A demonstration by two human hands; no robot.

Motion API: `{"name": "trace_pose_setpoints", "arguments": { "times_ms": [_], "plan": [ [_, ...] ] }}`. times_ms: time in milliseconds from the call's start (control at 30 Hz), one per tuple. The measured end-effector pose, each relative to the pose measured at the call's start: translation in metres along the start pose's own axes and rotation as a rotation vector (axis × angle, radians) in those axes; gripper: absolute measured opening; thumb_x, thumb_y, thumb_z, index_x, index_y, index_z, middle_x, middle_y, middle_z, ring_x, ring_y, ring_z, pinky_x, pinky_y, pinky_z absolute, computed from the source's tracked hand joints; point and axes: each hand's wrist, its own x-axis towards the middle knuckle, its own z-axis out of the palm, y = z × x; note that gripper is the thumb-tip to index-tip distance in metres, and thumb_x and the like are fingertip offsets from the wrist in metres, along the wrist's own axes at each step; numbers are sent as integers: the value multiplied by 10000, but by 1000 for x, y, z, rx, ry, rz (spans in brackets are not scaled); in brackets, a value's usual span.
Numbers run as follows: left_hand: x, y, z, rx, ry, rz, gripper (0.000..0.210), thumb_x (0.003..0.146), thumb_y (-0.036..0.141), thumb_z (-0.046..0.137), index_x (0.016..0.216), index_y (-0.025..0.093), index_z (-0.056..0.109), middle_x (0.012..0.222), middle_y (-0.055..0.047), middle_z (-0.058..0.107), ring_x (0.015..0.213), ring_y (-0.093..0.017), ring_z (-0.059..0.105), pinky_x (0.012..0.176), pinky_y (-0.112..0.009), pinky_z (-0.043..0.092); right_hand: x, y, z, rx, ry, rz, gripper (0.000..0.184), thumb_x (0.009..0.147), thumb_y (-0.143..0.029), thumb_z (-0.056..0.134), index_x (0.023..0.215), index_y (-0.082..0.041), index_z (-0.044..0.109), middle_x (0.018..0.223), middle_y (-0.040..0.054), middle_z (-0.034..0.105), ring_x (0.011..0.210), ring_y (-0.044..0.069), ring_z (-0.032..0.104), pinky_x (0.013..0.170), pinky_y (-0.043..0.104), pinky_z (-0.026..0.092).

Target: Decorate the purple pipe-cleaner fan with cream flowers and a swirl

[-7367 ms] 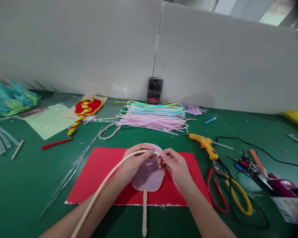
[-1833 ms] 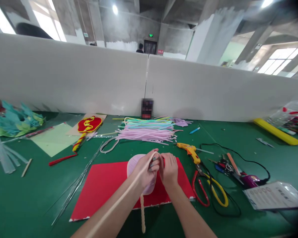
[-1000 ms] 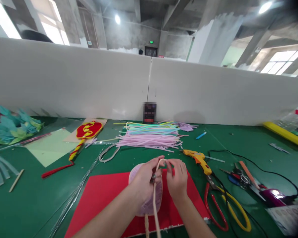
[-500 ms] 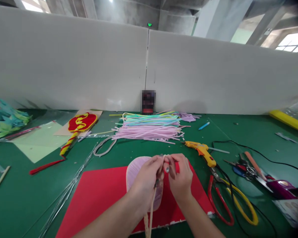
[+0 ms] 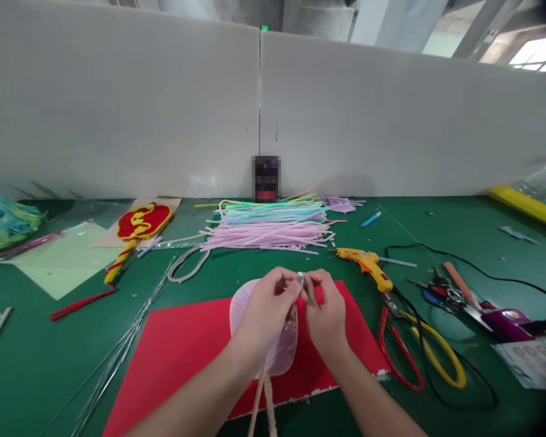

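Note:
My left hand (image 5: 273, 309) is closed, its thumb and fingers pinching a pale peach pipe cleaner (image 5: 256, 403) whose long tail hangs down below the wrist. Fingertip to fingertip with it, my right hand (image 5: 326, 309) is also pinched, on the same strand's end; only a tiny pale bit shows between them. Under my left hand lies a rounded lilac panel (image 5: 241, 303), wrapped in fuzzy strands and partly covered by the hand. A twisted peach stem (image 5: 269, 403) runs down from below it. Both rest over a red sheet (image 5: 177, 346) with a ragged front edge.
Pastel pipe cleaners (image 5: 268, 233) lie in a pile behind my hands. To the right are a yellow glue gun (image 5: 366, 264), red-and-yellow-handled pliers (image 5: 398, 312) and a black cord (image 5: 477, 261). On the left are a red-and-yellow fan (image 5: 144, 221) and thin wires (image 5: 131, 334).
My fingertips have come closer together and my right-hand fingers have shifted their grip. The hanging tail has swung left, across the twisted stem. The camera view has tilted slightly down.

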Motion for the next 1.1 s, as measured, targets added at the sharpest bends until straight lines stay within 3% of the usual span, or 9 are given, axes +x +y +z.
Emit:
{"name": "trace_pose_setpoints", "arguments": {
  "times_ms": [100,200,533,700,833,967,1100],
  "plan": [
    [3,-1,-3,171,104,138,21,755,162,539,738,168,549,624,22,530,497,-76,441,464,-187,319,1,-1,0,63,-52,51,144,873,-217,414,746,-206,480,656,-20,507,593,110,488,557,217,401],
    [6,-5,-5,229,135,222,26,728,167,571,748,180,559,718,-2,579,617,-112,505,532,-199,359,2,-1,0,99,-84,77,141,881,-236,403,769,-204,482,673,-14,507,608,113,489,568,217,407],
    [4,-7,-10,423,74,311,52,795,233,523,790,214,571,743,5,610,639,-134,505,572,-220,334,5,3,-3,149,-156,111,183,896,-296,392,788,-204,507,699,-13,521,650,119,508,601,221,417],
    [7,0,-18,552,-38,328,78,816,240,492,771,210,547,722,15,602,653,-129,516,602,-217,345,8,3,-6,163,-213,95,179,894,-278,404,770,-202,509,702,-16,524,669,116,508,628,221,412],
    [12,1,-22,547,-107,346,87,825,231,473,781,205,543,700,14,599,646,-128,529,604,-216,361,9,0,-7,195,-213,107,184,894,-276,400,759,-202,500,683,-19,511,644,112,497,612,222,411],
    [16,-4,-21,481,-54,376,75,812,228,493,787,199,558,718,5,602,654,-128,524,619,-216,363,10,0,-7,265,-201,145,218,908,-289,364,751,-201,486,682,-15,510,648,113,502,610,227,421],
    [18,-9,-20,421,9,366,81,808,261,510,796,202,564,713,11,584,587,-109,478,584,-209,346,10,2,-5,284,-220,150,139,882,-291,428,817,-200,510,749,3,552,716,129,534,659,249,441]
  ]
}}
